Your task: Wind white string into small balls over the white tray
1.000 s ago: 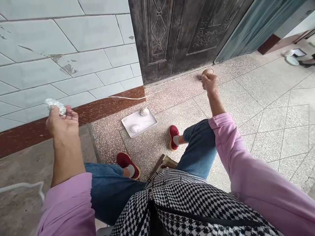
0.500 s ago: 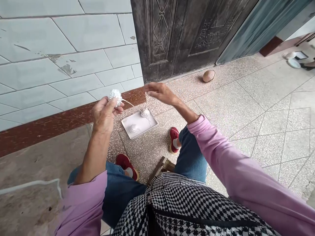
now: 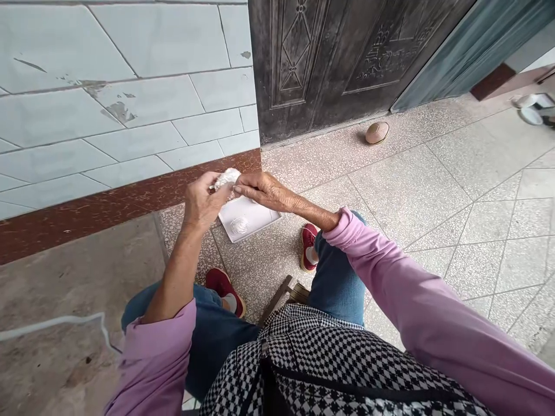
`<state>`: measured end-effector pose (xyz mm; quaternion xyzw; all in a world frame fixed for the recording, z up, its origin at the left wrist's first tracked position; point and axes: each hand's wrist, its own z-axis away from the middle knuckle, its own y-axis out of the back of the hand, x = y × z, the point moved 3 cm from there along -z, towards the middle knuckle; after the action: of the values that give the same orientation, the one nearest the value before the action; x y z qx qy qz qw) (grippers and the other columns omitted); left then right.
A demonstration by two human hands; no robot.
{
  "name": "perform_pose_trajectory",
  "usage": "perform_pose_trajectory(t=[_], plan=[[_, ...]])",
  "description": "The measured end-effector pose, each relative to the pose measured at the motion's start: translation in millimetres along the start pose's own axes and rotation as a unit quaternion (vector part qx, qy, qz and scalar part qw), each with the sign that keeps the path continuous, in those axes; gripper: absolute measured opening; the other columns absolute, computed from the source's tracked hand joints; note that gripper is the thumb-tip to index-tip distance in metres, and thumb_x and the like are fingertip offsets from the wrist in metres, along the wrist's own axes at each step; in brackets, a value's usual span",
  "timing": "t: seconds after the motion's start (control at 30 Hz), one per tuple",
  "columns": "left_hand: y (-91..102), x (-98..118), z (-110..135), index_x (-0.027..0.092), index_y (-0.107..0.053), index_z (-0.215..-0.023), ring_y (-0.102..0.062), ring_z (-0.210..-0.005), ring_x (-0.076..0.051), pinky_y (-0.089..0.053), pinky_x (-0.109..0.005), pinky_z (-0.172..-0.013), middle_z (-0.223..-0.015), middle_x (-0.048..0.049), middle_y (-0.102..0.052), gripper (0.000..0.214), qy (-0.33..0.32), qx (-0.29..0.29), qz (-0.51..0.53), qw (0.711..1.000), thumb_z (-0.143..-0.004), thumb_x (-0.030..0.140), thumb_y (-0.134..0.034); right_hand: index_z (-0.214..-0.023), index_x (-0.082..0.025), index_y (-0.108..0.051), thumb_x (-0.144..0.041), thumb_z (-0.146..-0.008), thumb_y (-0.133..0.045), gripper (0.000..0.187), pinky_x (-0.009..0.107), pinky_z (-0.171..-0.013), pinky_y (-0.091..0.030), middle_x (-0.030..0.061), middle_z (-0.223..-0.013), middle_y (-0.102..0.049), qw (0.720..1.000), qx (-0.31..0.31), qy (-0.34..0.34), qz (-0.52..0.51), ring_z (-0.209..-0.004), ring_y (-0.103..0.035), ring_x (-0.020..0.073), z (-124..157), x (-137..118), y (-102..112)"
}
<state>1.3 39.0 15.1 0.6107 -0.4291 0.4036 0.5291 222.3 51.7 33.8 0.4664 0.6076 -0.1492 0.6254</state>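
Now our left hand [image 3: 202, 202] pinches a crumpled white foil-like wad [image 3: 228, 179], while our right hand [image 3: 264, 192] touches it with fingers together; we cannot tell whether that hand grips. Just below sits a white rectangular tray [image 3: 255, 222] bearing a round white ball [image 3: 239, 226], near a dark embossed door [image 3: 321, 58].

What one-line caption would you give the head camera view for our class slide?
Left hand and right hand pinch a white wad above a white tray.
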Motion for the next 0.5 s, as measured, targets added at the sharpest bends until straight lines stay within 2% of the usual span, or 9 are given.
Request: perform_pose_trajectory(t=[0.1, 0.2, 0.27, 0.37, 0.5], plan=[[-5.8, 8.9, 5.9, 0.025, -0.09, -0.106, -0.069, -0.069, -0.024, -0.051, -0.035, -0.063, -0.078, -0.0015, -0.076, 0.042, -0.001, -0.1, -0.034, 0.994, -0.088, 0.061, -0.099, -0.096, -0.023, -0.069, -0.053, -0.131, -0.08, 0.048, 0.034, -0.087, -0.044, 0.0005, -0.091, -0.066, 0.999, 0.05, 0.0, 0.01, -0.09, -0.055, 0.0213, -4.5, -2.6, 20.3], [-10.5, 16.9, 13.8, 0.026, -0.09, -0.107, -0.077, -0.074, -0.028, -0.063, -0.039, -0.072, -0.08, -0.0041, -0.079, 0.043, 0.017, -0.182, 0.019, 0.983, -0.091, 0.066, -0.096, -0.088, -0.025, -0.062, -0.061, -0.131, -0.079, 0.058, 0.035, -0.085, -0.042, -0.0008, -0.086, -0.059, 0.997, 0.078, 0.002, 0.001, -0.086, -0.048, 0.0204, -8.7, -3.5, 35.5], [-13.3, 21.1, 18.1, 0.026, -0.088, -0.105, -0.077, -0.076, -0.027, -0.067, -0.041, -0.075, -0.082, -0.0058, -0.079, 0.045, 0.031, -0.209, 0.075, 0.975, -0.091, 0.067, -0.1, -0.084, -0.026, -0.059, -0.062, -0.13, -0.08, 0.062, 0.035, -0.084, -0.041, -0.0017, -0.083, -0.055, 0.997, 0.071, -0.012, -0.014, -0.084, -0.045, 0.0197, -9.7, -4.5, 37.2], [-17.9, 24.6, 21.6, 0.025, -0.084, -0.1, -0.073, -0.074, -0.026, -0.069, -0.043, -0.072, -0.086, -0.0072, -0.075, 0.05, 0.053, -0.207, 0.167, 0.963, -0.083, 0.066, -0.108, -0.08, -0.026, -0.057, -0.057, -0.129, -0.083, 0.063, 0.035, -0.083, -0.04, -0.002, -0.081, -0.054, 0.997, 0.054, -0.054, -0.032, -0.086, -0.046, 0.02, -8.5, -7.1, 30.0], [-21.1, 23.6, 19.3, 0.025, -0.081, -0.1, -0.07, -0.076, -0.023, -0.07, -0.042, -0.069, -0.096, -0.009, -0.076, 0.054, 0.057, -0.144, 0.225, 0.962, -0.075, 0.061, -0.114, -0.082, -0.025, -0.057, -0.049, -0.128, -0.084, 0.059, 0.033, -0.084, -0.041, -0.0023, -0.079, -0.056, 0.994, 0.047, -0.094, -0.039, -0.091, -0.052, 0.0208, -5.5, -7.9, 19.7]])
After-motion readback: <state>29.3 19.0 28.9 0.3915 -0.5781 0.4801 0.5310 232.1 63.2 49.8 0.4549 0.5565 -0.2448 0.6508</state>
